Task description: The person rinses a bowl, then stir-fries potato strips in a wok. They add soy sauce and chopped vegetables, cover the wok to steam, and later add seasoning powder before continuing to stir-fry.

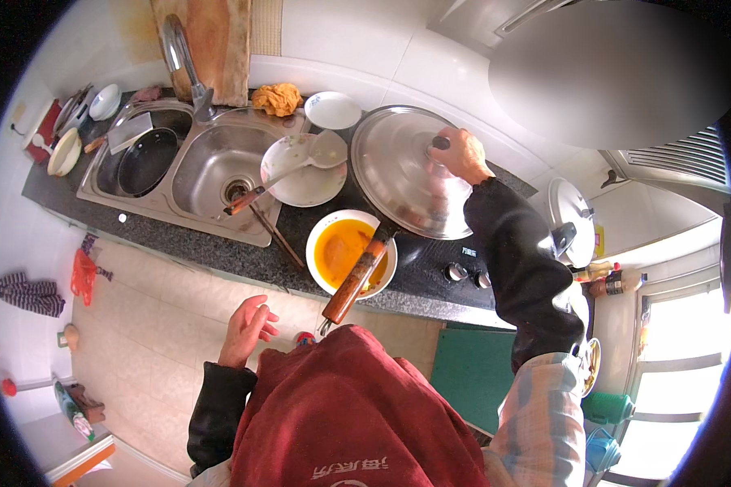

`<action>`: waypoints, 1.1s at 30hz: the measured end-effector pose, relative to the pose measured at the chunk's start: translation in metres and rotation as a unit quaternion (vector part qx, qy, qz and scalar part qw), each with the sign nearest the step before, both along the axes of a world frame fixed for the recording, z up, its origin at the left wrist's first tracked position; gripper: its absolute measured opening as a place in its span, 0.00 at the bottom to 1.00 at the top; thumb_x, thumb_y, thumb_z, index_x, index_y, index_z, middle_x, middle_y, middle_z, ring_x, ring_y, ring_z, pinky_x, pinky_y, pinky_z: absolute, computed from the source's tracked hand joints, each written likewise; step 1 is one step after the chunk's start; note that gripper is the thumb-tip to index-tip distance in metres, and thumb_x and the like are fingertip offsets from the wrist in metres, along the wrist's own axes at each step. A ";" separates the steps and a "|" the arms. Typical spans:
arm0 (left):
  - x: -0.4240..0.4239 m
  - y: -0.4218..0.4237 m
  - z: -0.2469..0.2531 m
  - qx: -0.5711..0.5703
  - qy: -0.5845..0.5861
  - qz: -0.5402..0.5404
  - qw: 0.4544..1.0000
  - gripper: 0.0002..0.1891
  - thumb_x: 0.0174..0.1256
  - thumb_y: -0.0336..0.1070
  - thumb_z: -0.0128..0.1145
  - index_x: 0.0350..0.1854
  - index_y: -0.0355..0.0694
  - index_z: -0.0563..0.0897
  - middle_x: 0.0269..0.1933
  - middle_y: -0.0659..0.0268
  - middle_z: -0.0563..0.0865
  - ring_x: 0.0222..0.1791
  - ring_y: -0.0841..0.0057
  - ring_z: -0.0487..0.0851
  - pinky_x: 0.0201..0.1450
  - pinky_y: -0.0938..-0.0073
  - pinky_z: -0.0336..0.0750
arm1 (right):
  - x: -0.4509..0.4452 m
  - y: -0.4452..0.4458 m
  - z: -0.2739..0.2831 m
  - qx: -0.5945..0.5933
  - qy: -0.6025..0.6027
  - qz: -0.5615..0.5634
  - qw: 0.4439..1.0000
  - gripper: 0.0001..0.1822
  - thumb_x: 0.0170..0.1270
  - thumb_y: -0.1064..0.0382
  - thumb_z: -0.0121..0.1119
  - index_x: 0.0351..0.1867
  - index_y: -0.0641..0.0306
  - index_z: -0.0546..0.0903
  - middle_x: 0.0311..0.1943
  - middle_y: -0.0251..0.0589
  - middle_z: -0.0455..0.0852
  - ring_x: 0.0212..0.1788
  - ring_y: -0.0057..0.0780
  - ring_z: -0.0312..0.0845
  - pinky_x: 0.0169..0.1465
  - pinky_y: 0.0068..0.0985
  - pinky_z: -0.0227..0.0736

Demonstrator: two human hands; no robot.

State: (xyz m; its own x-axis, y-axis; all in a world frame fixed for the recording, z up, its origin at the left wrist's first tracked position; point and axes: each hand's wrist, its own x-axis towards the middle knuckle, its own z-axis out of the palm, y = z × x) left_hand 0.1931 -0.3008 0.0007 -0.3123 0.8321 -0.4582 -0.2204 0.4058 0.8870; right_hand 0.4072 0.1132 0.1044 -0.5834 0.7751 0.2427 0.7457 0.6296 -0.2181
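Observation:
My right hand (465, 155) grips the dark knob (440, 143) of a large domed metal lid (396, 176). The lid covers a pan on the stove, and the pan's wooden handle (358, 280) points toward me. Under that handle stands a white bowl (312, 259) of orange-yellow liquid (340, 243), which looks like beaten egg. Behind it, a metal spatula (328, 150) with a wooden handle rests across a floral plate (304, 192). My left hand (251, 329) hangs in front of the counter with its fingers apart, holding nothing. What lies under the lid is hidden.
Left is a double-basin steel sink (210, 155) holding a black pan (148, 161), with a cleaver (131, 133) at its rim. Chopsticks (277, 236) jut past the sink's edge. An orange cloth (278, 99) and a small plate (332, 110) sit behind. A lidded cooker (569, 219) stands right.

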 end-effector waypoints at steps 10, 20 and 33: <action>-0.001 -0.002 -0.003 -0.010 0.001 -0.002 1.000 0.23 0.68 0.46 0.44 0.57 0.34 0.65 0.38 0.57 0.79 0.29 0.78 0.78 0.30 0.80 0.72 | -0.004 -0.004 0.000 -0.018 0.006 -0.007 1.000 0.15 0.43 0.57 0.58 0.29 0.66 0.82 0.22 0.49 0.82 0.26 0.39 0.80 0.36 0.29 0.75; 0.003 -0.002 -0.006 -0.010 -0.017 -0.007 1.000 0.23 0.66 0.43 0.48 0.57 0.33 0.65 0.36 0.59 0.80 0.28 0.78 0.78 0.28 0.82 0.71 | -0.004 -0.001 -0.014 0.048 0.042 -0.010 0.998 0.16 0.42 0.57 0.59 0.30 0.67 0.82 0.24 0.53 0.82 0.29 0.42 0.80 0.37 0.32 0.75; -0.006 -0.018 -0.033 -0.063 -0.012 -0.018 0.998 0.22 0.65 0.43 0.50 0.56 0.34 0.66 0.35 0.59 0.80 0.27 0.78 0.78 0.27 0.80 0.71 | 0.087 -0.056 0.017 0.018 0.214 -0.171 0.962 0.11 0.58 0.59 0.55 0.35 0.64 0.81 0.26 0.43 0.83 0.31 0.30 0.80 0.36 0.24 0.72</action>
